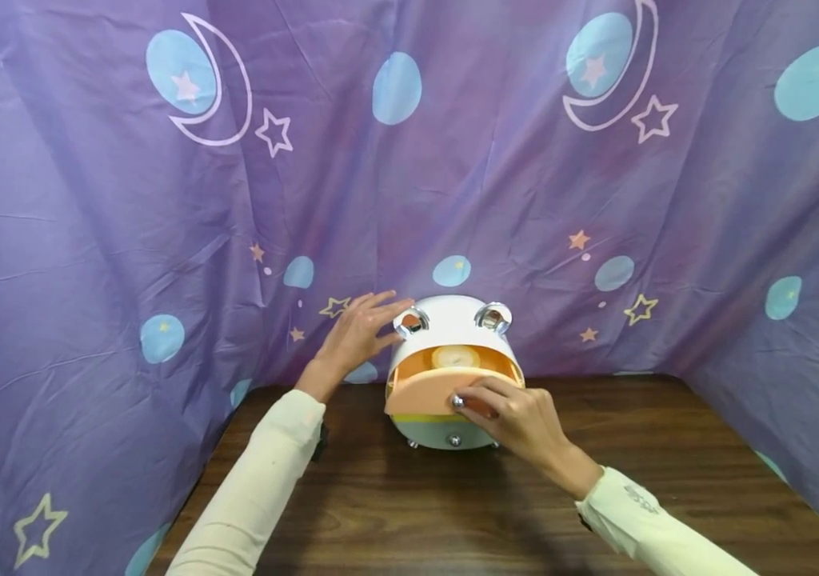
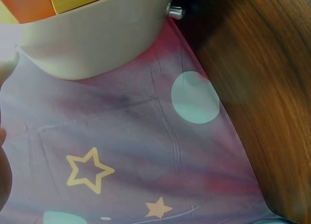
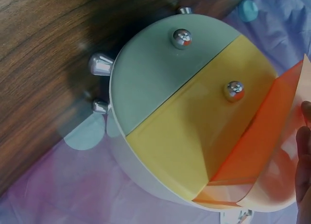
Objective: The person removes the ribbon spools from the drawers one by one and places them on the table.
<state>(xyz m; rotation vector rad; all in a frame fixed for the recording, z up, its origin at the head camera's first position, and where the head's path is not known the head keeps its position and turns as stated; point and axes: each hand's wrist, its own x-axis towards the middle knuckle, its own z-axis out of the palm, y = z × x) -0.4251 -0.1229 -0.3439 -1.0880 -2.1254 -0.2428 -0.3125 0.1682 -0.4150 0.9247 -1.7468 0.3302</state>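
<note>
That peach drawer [image 1: 420, 394] looks light and stiff, best held by the chrome knob [image 1: 457, 401] the right hand [image 1: 526, 420] pinches, left hand [image 1: 357, 330] spread.

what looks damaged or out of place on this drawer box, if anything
Nothing looks damaged or spilled. Only the peach top drawer stands open, above the closed yellow drawer and green drawer; that seems deliberate, since the right hand pinches its knob.

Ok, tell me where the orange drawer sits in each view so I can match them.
Head: the orange drawer is below centre, slightly right, the right hand pinching its knob.
Left wrist: top left corner, cut off by the frame.
Right wrist: right side, running to the edge.
Shared landmark: the wooden table.
</note>
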